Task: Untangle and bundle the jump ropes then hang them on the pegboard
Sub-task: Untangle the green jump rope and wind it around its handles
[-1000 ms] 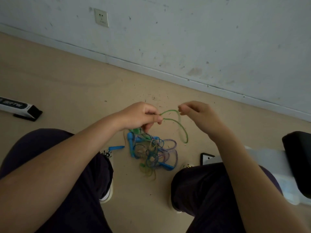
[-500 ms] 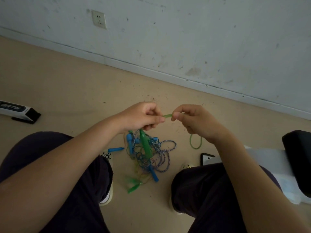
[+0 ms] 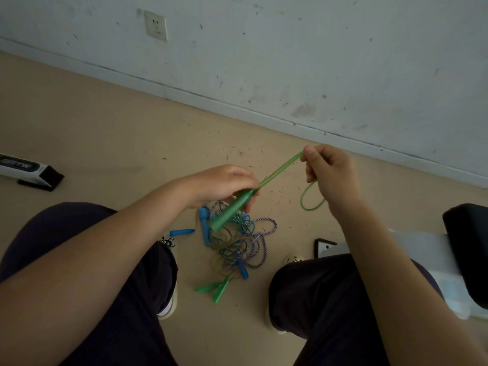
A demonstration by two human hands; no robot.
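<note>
My left hand [image 3: 224,184] grips a green jump-rope handle [image 3: 232,210] that points down toward the floor. A doubled green cord [image 3: 281,170] runs taut from that handle up to my right hand [image 3: 330,175], which pinches it between thumb and fingers. Below the right hand a loop of the same green cord [image 3: 310,199] hangs free. On the floor between my knees lies a tangled pile of ropes [image 3: 243,241]: blue handles, a blue-and-white braided cord, and two more green handles [image 3: 215,287] at its near edge.
A blue handle [image 3: 182,231] lies by my left knee. A black-and-white box [image 3: 29,170] sits on the floor at the left. White sheets and a black object [image 3: 467,249] lie at the right. A white wall with a socket [image 3: 155,25] rises beyond.
My hands were close together pinching the cord; the right hand has drawn away up and to the right, stretching the green cord. The green handle has risen out of the pile in my left hand.
</note>
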